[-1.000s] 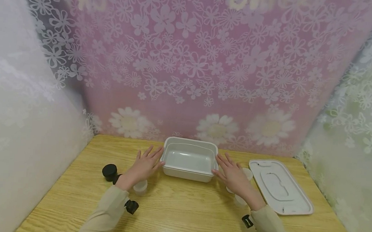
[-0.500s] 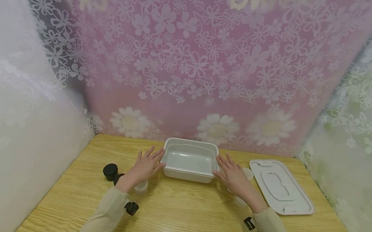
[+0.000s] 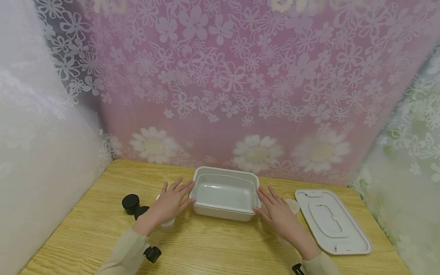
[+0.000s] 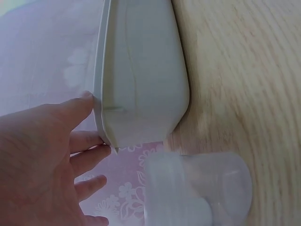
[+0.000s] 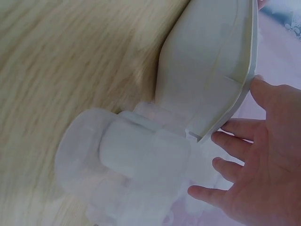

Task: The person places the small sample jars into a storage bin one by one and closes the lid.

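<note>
A white rectangular plastic box (image 3: 224,192) stands on the wooden table near its back edge, its top uncovered and nothing lying inside. My left hand (image 3: 171,199) touches its left end, fingers spread and mostly straight. At the opposite end, my right hand (image 3: 277,212) touches the rim in the same manner. The left wrist view shows thumb and fingertips (image 4: 86,95) right at the rim of the box (image 4: 146,70). In the right wrist view, the thumb and two fingers of the right hand (image 5: 268,150) meet the rim close to a corner.
A white lid (image 3: 332,222) lies flat to the right. Black round lids (image 3: 130,203) sit at the left. Clear plastic jars stand below both hands, one (image 4: 202,188) near the left and several (image 5: 127,155) near the right. A flowered curtain (image 3: 223,91) hangs behind the table.
The white box has slid slightly toward me, away from the curtain, with both hands staying at its ends. The lid and black lids have kept their places.
</note>
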`<action>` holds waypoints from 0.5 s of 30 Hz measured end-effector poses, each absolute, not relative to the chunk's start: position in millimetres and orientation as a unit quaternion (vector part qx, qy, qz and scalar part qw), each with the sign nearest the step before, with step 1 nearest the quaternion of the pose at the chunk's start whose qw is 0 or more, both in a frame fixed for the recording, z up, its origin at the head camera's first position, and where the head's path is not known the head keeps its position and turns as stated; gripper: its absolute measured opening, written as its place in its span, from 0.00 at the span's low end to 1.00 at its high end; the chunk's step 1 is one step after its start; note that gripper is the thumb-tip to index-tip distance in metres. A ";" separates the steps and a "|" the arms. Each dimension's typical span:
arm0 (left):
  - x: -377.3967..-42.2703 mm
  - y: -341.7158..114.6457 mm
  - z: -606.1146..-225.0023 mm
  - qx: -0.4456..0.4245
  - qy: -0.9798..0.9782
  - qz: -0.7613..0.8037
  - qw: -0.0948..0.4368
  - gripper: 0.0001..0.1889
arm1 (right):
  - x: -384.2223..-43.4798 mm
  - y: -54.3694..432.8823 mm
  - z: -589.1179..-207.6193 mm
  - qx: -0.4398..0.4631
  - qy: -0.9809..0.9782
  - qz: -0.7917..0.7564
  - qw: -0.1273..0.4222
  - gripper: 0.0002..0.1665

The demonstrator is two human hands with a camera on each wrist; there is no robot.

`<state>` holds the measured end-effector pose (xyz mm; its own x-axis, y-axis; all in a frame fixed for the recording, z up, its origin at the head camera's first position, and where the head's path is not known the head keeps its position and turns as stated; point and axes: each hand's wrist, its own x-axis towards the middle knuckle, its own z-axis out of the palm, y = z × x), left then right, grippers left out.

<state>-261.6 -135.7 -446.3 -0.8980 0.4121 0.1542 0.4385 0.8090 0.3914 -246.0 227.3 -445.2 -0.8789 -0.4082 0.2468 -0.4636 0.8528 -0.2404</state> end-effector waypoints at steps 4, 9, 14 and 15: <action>-257.4 -136.4 -449.6 -0.230 -0.949 -0.211 0.046 0.33 | -241.5 229.2 -446.9 0.234 -0.956 0.146 0.096 0.40; -251.4 -136.7 -453.4 -0.233 -0.948 -0.208 0.062 0.34 | -237.5 231.7 -450.3 0.247 -0.953 0.141 0.108 0.40; -244.8 -136.5 -455.5 -0.230 -0.948 -0.209 0.072 0.33 | -234.6 233.1 -454.2 0.265 -0.948 0.119 0.132 0.39; -243.3 -136.5 -455.7 -0.230 -0.947 -0.208 0.076 0.33 | -233.6 233.2 -454.7 0.269 -0.947 0.114 0.136 0.39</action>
<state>-243.3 -136.5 -455.7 -0.8823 0.4052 0.2393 0.4682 0.8069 0.3602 -233.6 233.2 -454.7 -0.8184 -0.4777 0.3194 -0.5400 0.8294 -0.1430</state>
